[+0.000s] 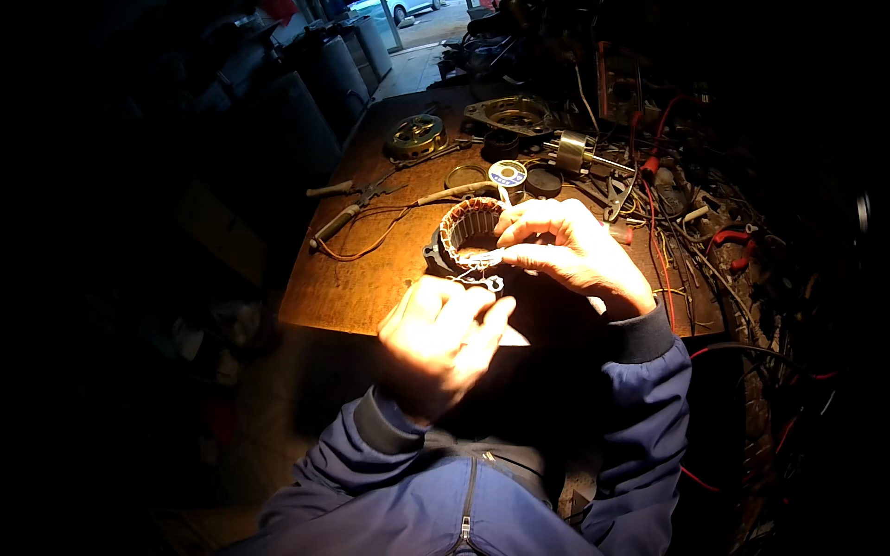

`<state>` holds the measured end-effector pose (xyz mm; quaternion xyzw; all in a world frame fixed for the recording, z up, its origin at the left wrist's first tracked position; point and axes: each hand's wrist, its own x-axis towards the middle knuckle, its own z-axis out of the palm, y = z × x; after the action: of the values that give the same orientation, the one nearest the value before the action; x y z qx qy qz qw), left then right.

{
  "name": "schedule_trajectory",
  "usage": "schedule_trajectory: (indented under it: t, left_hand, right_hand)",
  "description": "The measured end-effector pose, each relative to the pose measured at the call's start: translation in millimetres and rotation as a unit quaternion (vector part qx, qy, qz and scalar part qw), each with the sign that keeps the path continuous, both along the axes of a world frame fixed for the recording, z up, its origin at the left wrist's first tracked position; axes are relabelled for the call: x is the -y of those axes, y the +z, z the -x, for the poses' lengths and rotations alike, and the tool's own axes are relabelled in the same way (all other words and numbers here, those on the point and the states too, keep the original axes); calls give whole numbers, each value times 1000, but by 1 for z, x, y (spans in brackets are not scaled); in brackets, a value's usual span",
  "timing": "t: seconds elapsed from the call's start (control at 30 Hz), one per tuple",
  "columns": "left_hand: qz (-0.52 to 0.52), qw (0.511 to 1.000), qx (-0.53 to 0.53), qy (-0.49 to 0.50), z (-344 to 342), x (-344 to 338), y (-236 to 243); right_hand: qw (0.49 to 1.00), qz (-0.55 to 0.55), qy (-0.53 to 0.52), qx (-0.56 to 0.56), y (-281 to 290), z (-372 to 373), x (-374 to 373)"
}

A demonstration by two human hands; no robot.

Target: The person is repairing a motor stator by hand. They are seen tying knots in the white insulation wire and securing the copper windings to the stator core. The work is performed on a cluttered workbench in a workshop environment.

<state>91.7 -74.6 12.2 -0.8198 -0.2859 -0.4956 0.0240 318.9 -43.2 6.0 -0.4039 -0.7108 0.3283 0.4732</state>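
Note:
A ring-shaped stator (473, 227) with copper windings along its inner rim stands on the wooden bench in front of me. White cord (477, 261) wraps the windings at its near side, with loose strands there. My right hand (584, 250) reaches over the stator's right side, its thumb and index finger closed on the rim by the cord. Just in front of the stator is my left hand (436, 334), brightly lit, with its fingers curled in. Whatever lies between those fingers is hidden. A small metal lug (494, 284) shows beside its fingertips.
Behind the stator are a solder spool (508, 173), a rotor with a shaft (573, 151) and two round metal housings (417, 137). Pliers (374, 191) and a corded handled tool (336, 224) lie left. Tangled wires (691, 246) and red-handled cutters (732, 243) crowd the right.

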Motion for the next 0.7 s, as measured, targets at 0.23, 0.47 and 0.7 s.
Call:
schedule_trajectory:
  t: [0.23,0.47,0.7]
  left_hand:
    - [90,996,13,7,-4,-23,-13]
    - [125,992,18,-2,-2,-22,-13]
    - [-4,1000,-13,-23,2,-23,-18]
  right_hand:
    - [1000,-23,0,-20,-3,1,2]
    - [1000,-5,9,-27,1,2,2]
    - [1000,0,12,-25,-3,0,-1]
